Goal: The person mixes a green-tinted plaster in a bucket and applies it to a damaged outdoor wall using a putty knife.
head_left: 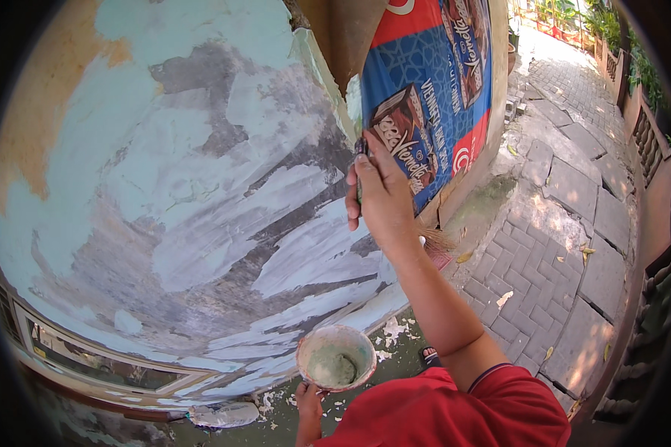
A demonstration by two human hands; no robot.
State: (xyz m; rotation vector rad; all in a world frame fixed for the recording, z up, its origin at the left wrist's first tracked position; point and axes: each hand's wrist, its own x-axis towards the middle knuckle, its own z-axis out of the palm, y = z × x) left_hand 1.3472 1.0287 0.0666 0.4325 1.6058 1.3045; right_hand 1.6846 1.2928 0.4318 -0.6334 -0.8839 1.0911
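Note:
My right hand [380, 190] is raised to the corner edge of the wall, its fingers wrapped round the dark handle [361, 146] of what looks like a putty knife. A pale, putty-coloured patch just above the handle may be its blade, but I cannot tell it from the wall edge. Low in front of me, my left hand [309, 402] grips the rim of a round bowl [306, 357]. Greyish-green putty [341, 369] lies inside and smears the bowl's walls. Beside both hands spreads the wall [201, 216], patchy with mint paint, grey bare areas and whitish streaks.
A blue and red printed banner [417, 63] hangs just past the corner. Broom bristles [436, 237] show beneath it. A low window [97, 357] is set in the wall at left. Paint flakes litter the green floor [276, 425]. A paved path [529, 276] runs along the right.

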